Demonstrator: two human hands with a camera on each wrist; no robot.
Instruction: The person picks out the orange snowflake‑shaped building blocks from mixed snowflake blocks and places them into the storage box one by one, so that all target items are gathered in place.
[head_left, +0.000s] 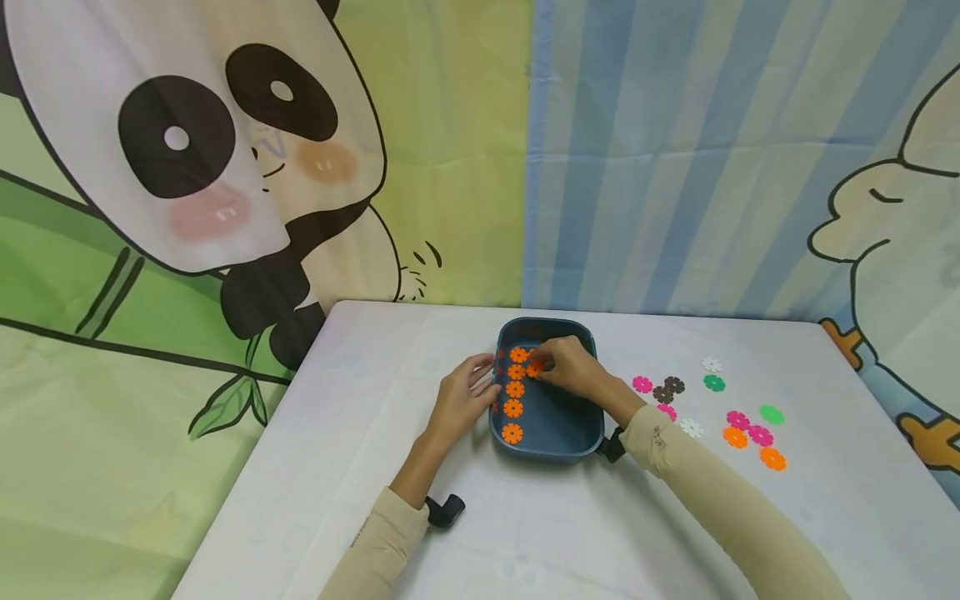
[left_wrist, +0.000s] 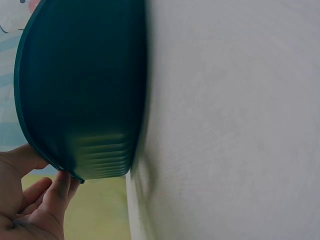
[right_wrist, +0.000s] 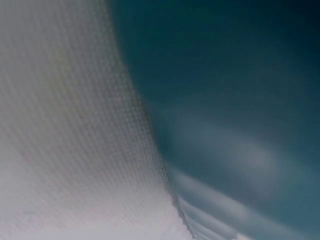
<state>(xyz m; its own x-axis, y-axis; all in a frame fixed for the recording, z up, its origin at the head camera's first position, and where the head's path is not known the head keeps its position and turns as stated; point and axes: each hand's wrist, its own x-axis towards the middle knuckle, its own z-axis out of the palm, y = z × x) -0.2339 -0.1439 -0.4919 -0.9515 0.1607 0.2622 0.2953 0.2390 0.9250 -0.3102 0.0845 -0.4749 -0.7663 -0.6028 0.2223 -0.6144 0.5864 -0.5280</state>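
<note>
A dark blue plastic tray (head_left: 566, 425) stands on the white table. Along its left side, inside, runs a column of several orange flower-shaped discs (head_left: 513, 408). My left hand (head_left: 462, 396) holds the tray's left rim, thumb and fingers about the edge; the left wrist view shows this hand (left_wrist: 37, 200) at the tray's corner (left_wrist: 80, 90). Reaching into the tray from the right, my right hand (head_left: 568, 367) pinches an orange flower-shaped disc (head_left: 533, 369) beside the upper part of the column. The right wrist view has only the tray wall (right_wrist: 240, 125), blurred, and white cloth.
Right of the tray lie loose flower-shaped discs: pink (head_left: 642, 384), brown (head_left: 663, 394), white (head_left: 691, 427), green (head_left: 714, 382) and orange (head_left: 772, 458). Printed curtains (head_left: 637, 167) hang behind the table (head_left: 300, 500). A black wrist camera (head_left: 446, 511) sits below the left hand.
</note>
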